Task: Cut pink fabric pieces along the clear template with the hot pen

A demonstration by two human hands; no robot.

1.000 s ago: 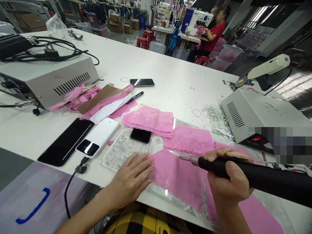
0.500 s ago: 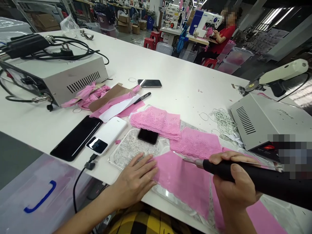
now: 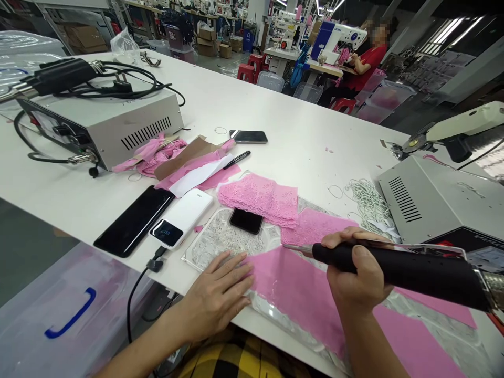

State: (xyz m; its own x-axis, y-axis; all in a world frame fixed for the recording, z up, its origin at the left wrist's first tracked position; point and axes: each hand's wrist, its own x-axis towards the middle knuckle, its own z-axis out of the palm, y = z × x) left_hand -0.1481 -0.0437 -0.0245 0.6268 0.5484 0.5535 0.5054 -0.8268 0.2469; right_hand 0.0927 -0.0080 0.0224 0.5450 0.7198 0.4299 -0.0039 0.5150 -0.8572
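Observation:
My left hand [image 3: 224, 289] lies flat with fingers spread, its fingertips on the left edge of a smooth pink fabric piece [image 3: 291, 294]. In my right hand [image 3: 360, 278] is a thick black hand tool [image 3: 425, 273] with a slim metal tip and a metal lever along its top. That tip meets the upper corner of the pink piece. Just beyond are two pink lace pieces, one scalloped [image 3: 260, 197] and another [image 3: 315, 226] partly behind my right hand. A patterned clear mat [image 3: 220, 236] lies underneath. My right forearm hides part of the fabric.
A small black phone [image 3: 246, 220], a white power bank [image 3: 189, 215] and a large black device [image 3: 134, 223] lie to the left. Grey vented boxes stand at left [image 3: 142, 126] and right [image 3: 429, 194]. Tangled pale cord [image 3: 368, 202] sits near the right box. A person in red sits far back.
My right hand has moved left with the tool, bringing its tip to the fabric's upper corner. My left hand stays on the fabric's edge. The view has shifted slightly.

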